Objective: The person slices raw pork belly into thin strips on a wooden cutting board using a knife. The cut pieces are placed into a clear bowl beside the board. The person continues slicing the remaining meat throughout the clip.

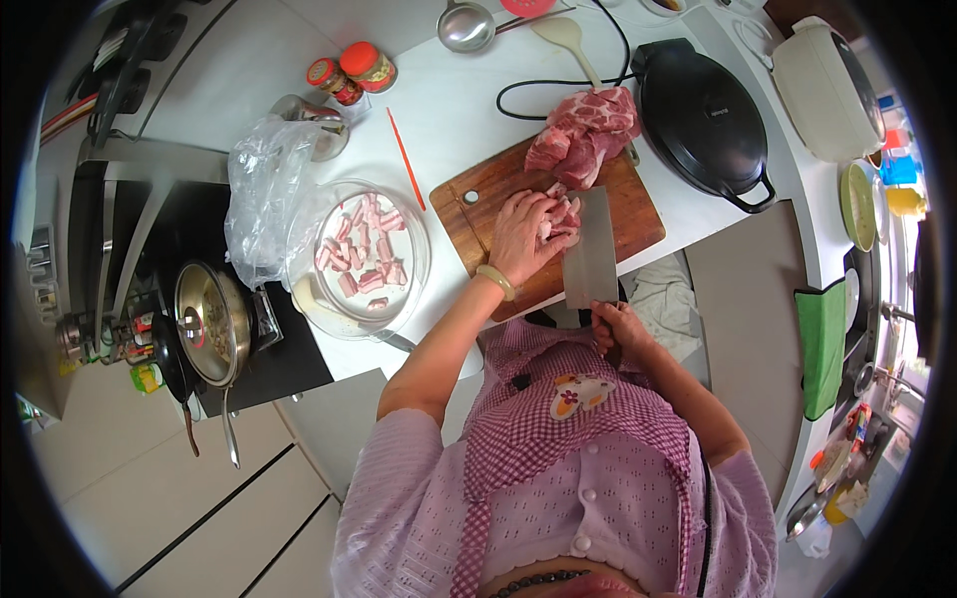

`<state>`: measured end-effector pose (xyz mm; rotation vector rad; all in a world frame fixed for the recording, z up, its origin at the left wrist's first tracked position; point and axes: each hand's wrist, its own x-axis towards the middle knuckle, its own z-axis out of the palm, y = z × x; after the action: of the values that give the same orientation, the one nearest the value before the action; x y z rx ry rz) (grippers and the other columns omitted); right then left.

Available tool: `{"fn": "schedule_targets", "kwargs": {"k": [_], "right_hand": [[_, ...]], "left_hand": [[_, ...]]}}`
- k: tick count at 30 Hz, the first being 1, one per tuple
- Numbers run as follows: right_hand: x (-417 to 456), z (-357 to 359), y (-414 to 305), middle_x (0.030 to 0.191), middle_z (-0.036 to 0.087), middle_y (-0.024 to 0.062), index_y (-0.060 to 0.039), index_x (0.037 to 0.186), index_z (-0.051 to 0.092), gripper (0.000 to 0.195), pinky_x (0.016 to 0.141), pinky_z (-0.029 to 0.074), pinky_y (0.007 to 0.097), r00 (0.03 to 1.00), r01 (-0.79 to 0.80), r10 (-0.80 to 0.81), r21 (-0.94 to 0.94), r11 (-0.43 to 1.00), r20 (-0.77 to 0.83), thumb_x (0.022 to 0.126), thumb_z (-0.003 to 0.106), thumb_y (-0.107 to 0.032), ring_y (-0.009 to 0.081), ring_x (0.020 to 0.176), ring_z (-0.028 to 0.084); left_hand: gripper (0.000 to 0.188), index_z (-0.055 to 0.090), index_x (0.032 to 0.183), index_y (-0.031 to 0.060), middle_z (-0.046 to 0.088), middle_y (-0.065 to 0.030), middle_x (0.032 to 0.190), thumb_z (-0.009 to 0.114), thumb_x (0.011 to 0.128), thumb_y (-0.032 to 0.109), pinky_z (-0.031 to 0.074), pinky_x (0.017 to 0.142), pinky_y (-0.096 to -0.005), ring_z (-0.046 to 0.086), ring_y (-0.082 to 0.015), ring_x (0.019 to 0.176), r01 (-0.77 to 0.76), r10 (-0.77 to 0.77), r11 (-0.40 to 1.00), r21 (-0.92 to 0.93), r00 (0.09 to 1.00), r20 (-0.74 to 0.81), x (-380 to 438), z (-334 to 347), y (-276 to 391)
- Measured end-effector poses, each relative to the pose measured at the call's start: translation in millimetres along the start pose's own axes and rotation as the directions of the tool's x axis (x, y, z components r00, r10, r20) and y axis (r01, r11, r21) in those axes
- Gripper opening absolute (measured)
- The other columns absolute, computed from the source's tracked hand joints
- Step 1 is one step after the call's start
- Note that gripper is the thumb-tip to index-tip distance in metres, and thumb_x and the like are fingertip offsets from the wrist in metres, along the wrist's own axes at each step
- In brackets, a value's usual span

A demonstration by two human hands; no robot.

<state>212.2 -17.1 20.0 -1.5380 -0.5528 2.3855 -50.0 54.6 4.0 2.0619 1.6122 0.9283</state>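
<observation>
On a wooden cutting board point(635, 217) lies a large piece of raw meat point(583, 134) at the far side. My left hand point(523, 235), with a bangle at the wrist, presses on a small heap of cut raw meat point(559, 220). Beside that heap, the broad blade of a cleaver point(591, 254) stands close to my left fingers. My right hand point(619, 329) is closed around the cleaver's handle at the near edge of the board. To the left, a clear glass bowl point(419, 276) has several strips of raw meat point(362, 254) in it.
A clear plastic bag point(265, 202) lies beside the bowl, near two red-lidded jars point(368, 67). A lidded pan point(213, 321) sits on the black stove at left. Right of the board stands a black electric pan point(703, 127); its cord loops behind the meat, near a spatula point(564, 37).
</observation>
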Motion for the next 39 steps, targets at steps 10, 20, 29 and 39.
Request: {"fn": "schedule_targets", "kwargs": {"k": [10, 20, 29, 39], "right_hand": [[25.3, 32.5, 7.2, 0.055, 0.043, 0.0025, -0.0067, 0.075, 0.054, 0.038, 0.043, 0.042, 0.0358, 0.996, 0.007, -0.004, -0.035, 0.999, 0.084, 0.103, 0.060, -0.033, 0.0158, 0.042, 0.042], [-10.9, 100.3, -45.0, 0.057, 0.052, 0.0024, -0.0032, 0.074, 0.056, 0.035, 0.040, 0.039, 0.0305, 0.950, 0.273, -0.167, -0.439, 0.856, 0.265, 0.101, 0.061, -0.024, 0.0131, 0.043, 0.049], [25.7, 237.3, -66.5, 0.059, 0.052, 0.0025, -0.0028, 0.076, 0.054, 0.028, 0.038, 0.042, 0.0306, 0.943, 0.122, 0.073, -0.539, 0.833, 0.326, 0.095, 0.064, -0.022, 0.0116, 0.042, 0.049], [14.1, 184.2, -90.6, 0.061, 0.045, -0.0006, -0.0057, 0.085, 0.052, 0.024, 0.041, 0.038, 0.0290, 0.943, 0.108, 0.015, -0.351, 0.930, 0.331, 0.102, 0.063, -0.020, 0.0104, 0.045, 0.044]], "left_hand": [[0.074, 0.057, 0.138, 0.0080, 0.050, -0.0208, 0.142, 0.083, 0.079, 0.044, 0.038, 0.113, -0.0515, 0.045, -0.0438, 0.135, 0.176, -0.180, 0.984, -0.036, 0.963, -0.202, -5.3, 23.8, 14.2], [0.073, 0.050, 0.145, 0.0038, 0.049, -0.0192, 0.142, 0.083, 0.082, 0.022, 0.041, 0.111, -0.0483, 0.048, -0.0366, 0.130, 0.188, -0.206, 0.977, -0.102, 0.696, -0.688, -23.6, -57.2, 44.8], [0.038, 0.059, 0.131, 0.0026, 0.057, -0.0164, 0.120, 0.066, 0.101, 0.025, 0.047, 0.095, -0.0398, 0.055, -0.0300, 0.109, 0.477, -0.275, 0.878, 0.042, 0.574, -0.772, -76.8, -160.5, -41.3], [0.036, 0.063, 0.121, 0.0048, 0.065, -0.0199, 0.112, 0.071, 0.093, 0.025, 0.045, 0.093, -0.0507, 0.060, -0.0390, 0.104, 0.758, -0.359, 0.621, 0.198, 0.501, -0.788, -76.5, -142.5, -43.7]]}}
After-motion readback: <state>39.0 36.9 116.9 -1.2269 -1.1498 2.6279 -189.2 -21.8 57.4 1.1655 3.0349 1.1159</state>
